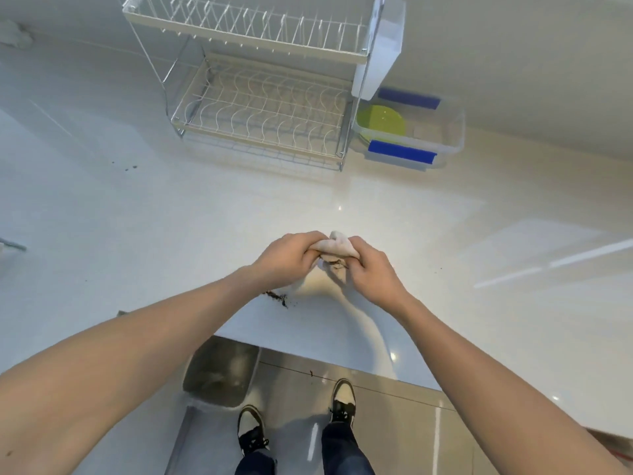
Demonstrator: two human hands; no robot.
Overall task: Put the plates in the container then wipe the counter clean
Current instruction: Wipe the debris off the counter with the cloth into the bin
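white counter [342, 200], both hands' fingers [301, 250] bunched around a cloth [337, 246], its middle hidden.

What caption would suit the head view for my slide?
Both hands, left hand and right hand, bunch a cloth above the counter; green plate sits in container.

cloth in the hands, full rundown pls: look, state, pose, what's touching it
The cloth is small, off-white to beige, soft-looking fabric, crumpled into a tight wad. Dark crumbs or debris cling to its underside. The left hand and right hand both pinch it between them, held just above the white counter near its front edge; whether it touches the surface cannot be told. More dark debris lies on the counter just below the left wrist.
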